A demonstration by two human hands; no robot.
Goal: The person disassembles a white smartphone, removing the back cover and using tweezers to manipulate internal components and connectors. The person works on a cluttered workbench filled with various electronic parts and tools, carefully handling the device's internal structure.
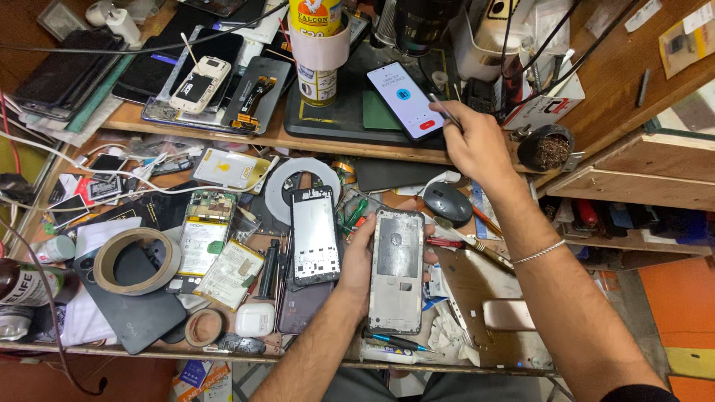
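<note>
My left hand point(359, 257) grips a grey phone frame point(398, 269) with its inside facing up, held low over the workbench. My right hand point(474, 141) reaches up to the raised shelf and pinches a thin metal tool point(445, 113), maybe tweezers, right beside a lit smartphone point(407, 99) that lies on a dark mat point(350, 112). A thin silver bracelet point(539, 251) sits on my right wrist.
The bench is crowded: an opened phone body point(314, 234), a phone with a bare circuit board point(204, 231), a tape roll point(137, 259), a black mouse point(447, 202), a white earbud case point(255, 318), screwdrivers point(395, 342). Several phones and screens lie on the shelf beside a can point(317, 45).
</note>
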